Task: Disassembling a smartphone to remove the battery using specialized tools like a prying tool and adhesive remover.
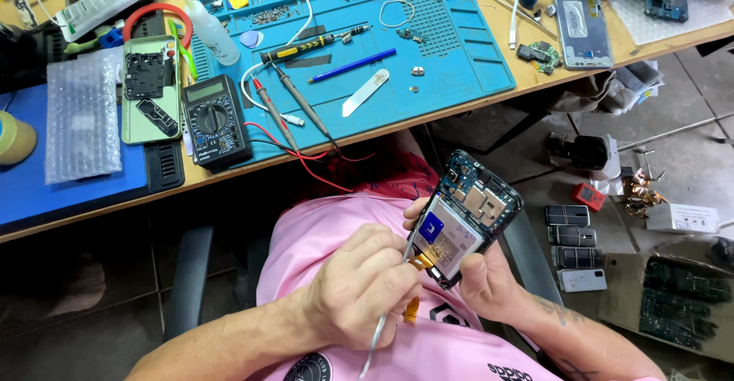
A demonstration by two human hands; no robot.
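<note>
My right hand [483,275] grips an opened smartphone [468,217] over my lap, tilted, its back cover off. The phone's pale battery with a blue label and the circuit parts above it are exposed. My left hand [365,283] holds a thin metal pry tool [384,316]. The tool's tip rests at the left edge of the battery, near an orange flex strip. I wear a pink shirt [329,228].
On the wooden desk lies a blue work mat [459,52] with a screwdriver [306,45], a blue pen [352,66] and a white pry stick [365,92]. A multimeter [214,121], a green phone back [149,90] and bubble wrap [80,121] lie to the left. Several phones [569,236] and a cardboard box [680,297] sit on the floor at right.
</note>
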